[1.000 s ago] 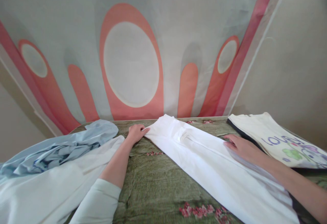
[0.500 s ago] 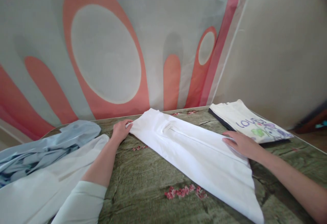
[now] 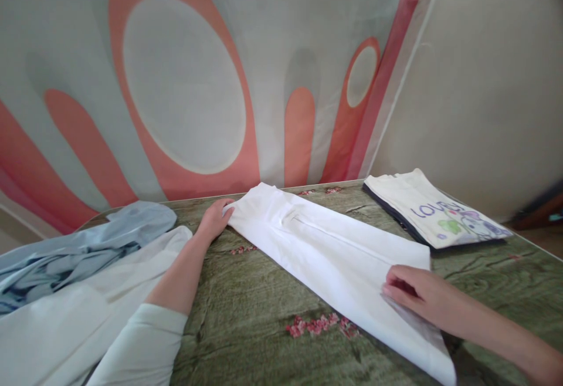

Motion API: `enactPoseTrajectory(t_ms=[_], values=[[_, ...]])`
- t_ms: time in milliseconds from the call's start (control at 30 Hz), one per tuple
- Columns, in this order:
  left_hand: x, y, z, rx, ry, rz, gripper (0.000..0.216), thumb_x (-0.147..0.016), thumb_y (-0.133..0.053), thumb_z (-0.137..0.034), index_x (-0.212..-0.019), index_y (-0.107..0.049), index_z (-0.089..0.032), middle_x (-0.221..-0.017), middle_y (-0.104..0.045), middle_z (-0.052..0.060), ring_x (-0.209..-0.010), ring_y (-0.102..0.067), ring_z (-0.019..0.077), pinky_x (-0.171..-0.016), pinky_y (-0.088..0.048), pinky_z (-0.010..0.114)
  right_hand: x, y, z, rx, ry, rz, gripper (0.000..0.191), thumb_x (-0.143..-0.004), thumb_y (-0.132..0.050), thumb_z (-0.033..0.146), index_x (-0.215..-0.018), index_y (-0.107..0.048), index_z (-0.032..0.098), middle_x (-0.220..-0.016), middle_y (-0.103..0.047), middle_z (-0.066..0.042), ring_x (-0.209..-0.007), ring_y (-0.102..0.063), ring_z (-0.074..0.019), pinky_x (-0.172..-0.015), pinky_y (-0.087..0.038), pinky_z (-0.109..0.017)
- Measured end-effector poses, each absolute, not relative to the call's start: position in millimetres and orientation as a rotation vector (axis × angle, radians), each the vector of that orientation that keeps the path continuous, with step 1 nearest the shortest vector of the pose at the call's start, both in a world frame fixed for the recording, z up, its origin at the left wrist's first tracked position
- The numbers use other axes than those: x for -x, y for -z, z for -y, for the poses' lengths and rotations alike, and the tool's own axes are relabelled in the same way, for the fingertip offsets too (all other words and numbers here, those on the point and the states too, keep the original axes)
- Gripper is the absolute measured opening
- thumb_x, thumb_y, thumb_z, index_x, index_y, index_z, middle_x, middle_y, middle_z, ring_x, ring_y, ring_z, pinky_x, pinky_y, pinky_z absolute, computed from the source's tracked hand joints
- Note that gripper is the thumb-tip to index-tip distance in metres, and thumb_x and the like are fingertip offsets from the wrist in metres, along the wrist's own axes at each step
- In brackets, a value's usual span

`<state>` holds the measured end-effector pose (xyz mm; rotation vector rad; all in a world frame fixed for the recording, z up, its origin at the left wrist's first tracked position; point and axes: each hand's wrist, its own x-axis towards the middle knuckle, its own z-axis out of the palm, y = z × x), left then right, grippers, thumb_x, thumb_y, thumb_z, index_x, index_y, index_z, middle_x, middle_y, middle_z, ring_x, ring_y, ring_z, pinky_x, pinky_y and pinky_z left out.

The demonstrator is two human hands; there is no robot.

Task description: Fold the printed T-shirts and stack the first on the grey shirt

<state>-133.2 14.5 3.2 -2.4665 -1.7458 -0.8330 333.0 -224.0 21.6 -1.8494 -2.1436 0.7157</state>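
A long, partly folded white garment (image 3: 316, 245) lies slantwise across the tabletop, its wide end toward me on the right. At its far left corner, my left hand (image 3: 215, 220) grips the edge between thumb and fingers. Over the near right part, the curled fingers and thumb of my right hand (image 3: 413, 292) come together on the cloth. Slight wrinkles show near the garment's far end. Its exact cut cannot be made out.
A folded stack with a cream printed top piece (image 3: 422, 198) lies at the back right. Left of my forearm are a rumpled white cloth (image 3: 79, 315) and blue-grey cloths (image 3: 141, 222). The wood-patterned table (image 3: 237, 315) meets a printed backdrop (image 3: 264, 69) behind.
My right hand has moved toward me along the garment, off its right edge area, and its fingers have curled in. My left hand stays at the far left corner.
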Motion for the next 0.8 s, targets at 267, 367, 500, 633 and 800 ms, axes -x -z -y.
enactPoseTrajectory(t_ms=[267, 367, 500, 633, 800], values=[[136.9, 6.4, -21.3, 2.494, 0.866, 1.705, 0.034, -0.084, -0.039, -0.031, -0.109, -0.055, -0.015, -0.109, -0.061, 0.008, -0.102, -0.054, 0.0226, -0.092, -0.04, 0.034, -324.2, -28.9, 247.3, 1.874, -0.79, 2.212, 0.024, -0.085, -0.046, 0.043, -0.075, -0.052, 0.022, -0.07, -0.058, 0.0, -0.064, -0.051, -0.0157, -0.059, -0.035, -0.026], [136.8, 6.1, -20.7, 2.489, 0.876, 1.716, 0.033, -0.085, -0.038, -0.031, -0.109, -0.055, -0.016, -0.109, -0.061, 0.008, -0.102, -0.055, 0.0222, -0.092, -0.04, 0.033, -323.1, -28.5, 249.1, 1.843, -0.792, 2.207, 0.023, -0.084, -0.047, 0.041, -0.074, -0.048, 0.021, -0.073, -0.057, 0.0, -0.066, -0.049, -0.015, -0.06, -0.035, -0.026], [134.8, 4.4, -19.2, 2.495, 0.883, 1.715, 0.033, -0.087, -0.037, -0.033, -0.109, -0.055, -0.016, -0.108, -0.061, 0.008, -0.1, -0.056, 0.0222, -0.091, -0.041, 0.033, -325.3, -28.1, 247.8, 1.833, -0.872, 2.126, 0.024, -0.087, -0.041, 0.042, -0.075, -0.045, 0.021, -0.071, -0.053, 0.001, -0.065, -0.047, -0.0143, -0.059, -0.035, -0.025], [129.3, 2.5, -18.3, 2.459, 0.922, 1.718, 0.033, -0.085, -0.04, -0.032, -0.111, -0.054, -0.017, -0.111, -0.06, 0.007, -0.102, -0.055, 0.0221, -0.092, -0.04, 0.033, -326.4, -28.5, 244.7, 1.739, -0.995, 2.067, 0.02, -0.089, -0.04, 0.041, -0.09, -0.047, 0.022, -0.072, -0.052, 0.002, -0.069, -0.048, -0.0151, -0.062, -0.038, -0.025], [126.8, 2.9, -19.6, 2.461, 0.983, 1.672, 0.031, -0.084, -0.041, -0.028, -0.109, -0.055, -0.016, -0.108, -0.061, 0.007, -0.101, -0.055, 0.0212, -0.093, -0.04, 0.032, -326.8, -31.0, 242.8, 1.628, -1.082, 2.025, 0.026, -0.091, -0.037, 0.043, -0.105, -0.045, 0.024, -0.083, -0.053, -0.001, -0.077, -0.05, -0.0166, -0.068, -0.041, -0.027]])
